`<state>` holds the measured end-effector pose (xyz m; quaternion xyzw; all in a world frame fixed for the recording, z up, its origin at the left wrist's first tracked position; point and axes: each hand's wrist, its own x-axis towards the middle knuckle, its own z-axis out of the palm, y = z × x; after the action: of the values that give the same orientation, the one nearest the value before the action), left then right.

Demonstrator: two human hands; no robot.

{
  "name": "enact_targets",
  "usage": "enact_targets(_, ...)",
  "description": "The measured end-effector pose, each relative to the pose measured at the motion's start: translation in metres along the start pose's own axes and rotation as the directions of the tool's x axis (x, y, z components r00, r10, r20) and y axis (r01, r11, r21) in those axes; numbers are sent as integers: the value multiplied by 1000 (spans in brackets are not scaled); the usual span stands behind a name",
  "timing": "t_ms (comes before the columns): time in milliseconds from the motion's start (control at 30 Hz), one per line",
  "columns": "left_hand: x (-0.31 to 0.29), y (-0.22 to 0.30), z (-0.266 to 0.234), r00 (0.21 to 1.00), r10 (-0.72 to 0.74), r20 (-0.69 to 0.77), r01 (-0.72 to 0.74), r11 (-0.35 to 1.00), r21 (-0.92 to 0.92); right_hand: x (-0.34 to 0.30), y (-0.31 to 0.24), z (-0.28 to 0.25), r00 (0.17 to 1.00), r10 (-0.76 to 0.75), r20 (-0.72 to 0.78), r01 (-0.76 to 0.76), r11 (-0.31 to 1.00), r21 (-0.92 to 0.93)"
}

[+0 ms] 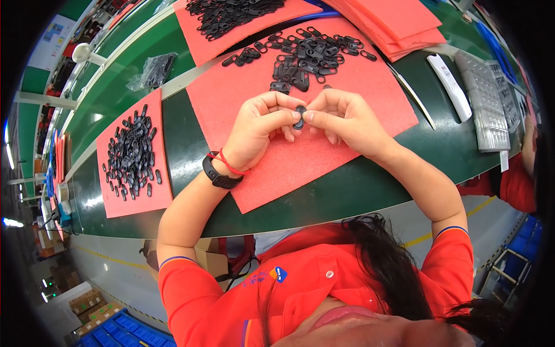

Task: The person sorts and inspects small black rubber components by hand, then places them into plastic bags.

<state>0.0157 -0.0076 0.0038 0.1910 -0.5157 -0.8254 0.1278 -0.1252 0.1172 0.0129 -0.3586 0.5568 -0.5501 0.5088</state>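
Note:
Between both hands, above a pink foam sheet (277,173), is a small black oval plastic part (299,117). My left hand (260,124) pinches it from the left with thumb and forefinger. From the right, my right hand (341,118) closes thumb and forefinger on the same part. Beyond the hands, on the same sheet, lies a loose pile of black oval parts with holes (315,55). Several smaller black parts (133,147) are spread over another pink foam sheet (104,196) on the left.
A third foam sheet at the back carries more black parts (231,14). Stacked pink sheets (393,26) lie at the back right. On the right are a white handheld device (450,87), a thin white strip (413,92) and clear plastic trays (485,104). A plastic bag (153,72) rests back left.

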Motion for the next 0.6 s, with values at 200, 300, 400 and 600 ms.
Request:
enact_targets(200,-2,6,-9,1000,-23,-14,25,993,115,2,6,0,999,-45,12,45,998,-46)
enact_targets(300,-5,27,-22,990,64,-124,-37,978,206,6,11,-1,992,-105,-69,99,991,-91)
enact_targets(400,-11,67,-33,947,274,-165,-194,903,383,7,15,-1,951,-299,-82,250,896,-368)
enact_targets(600,-64,134,-68,770,634,-71,-67,192,979,9,20,1,826,-548,135,458,511,-727)
